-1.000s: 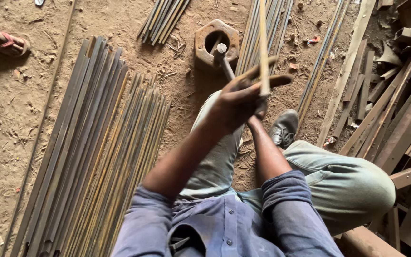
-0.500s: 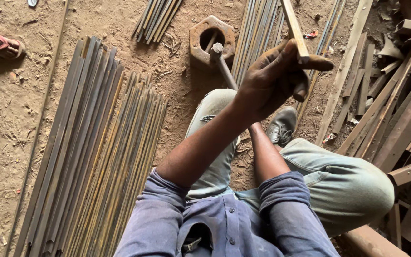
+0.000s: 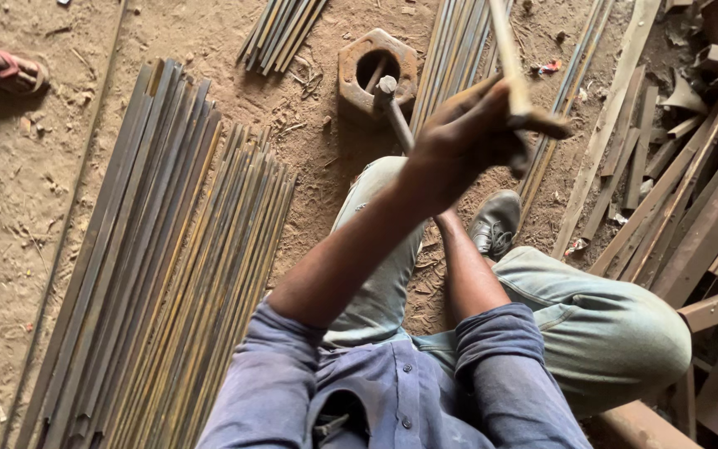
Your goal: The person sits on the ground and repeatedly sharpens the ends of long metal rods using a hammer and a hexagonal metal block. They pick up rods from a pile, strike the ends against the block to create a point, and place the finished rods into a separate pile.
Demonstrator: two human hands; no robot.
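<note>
Many flat metal strips (image 3: 151, 274) at 9 o'clock; hexagonal block (image 3: 376, 71) at 12. Left hand (image 3: 467, 137) fisted round thin bar (image 3: 508, 58); right hand hidden, grip unreadable.

Strip (image 3: 510, 58) in left hand (image 3: 467, 137): dull, rusty metal. Bundle of strips (image 3: 151, 274), left of frame: matt steel, rust-streaked. Floor (image 3: 10, 208): rough dry dirt. Trousers (image 3: 600, 324): faded cloth.
</note>
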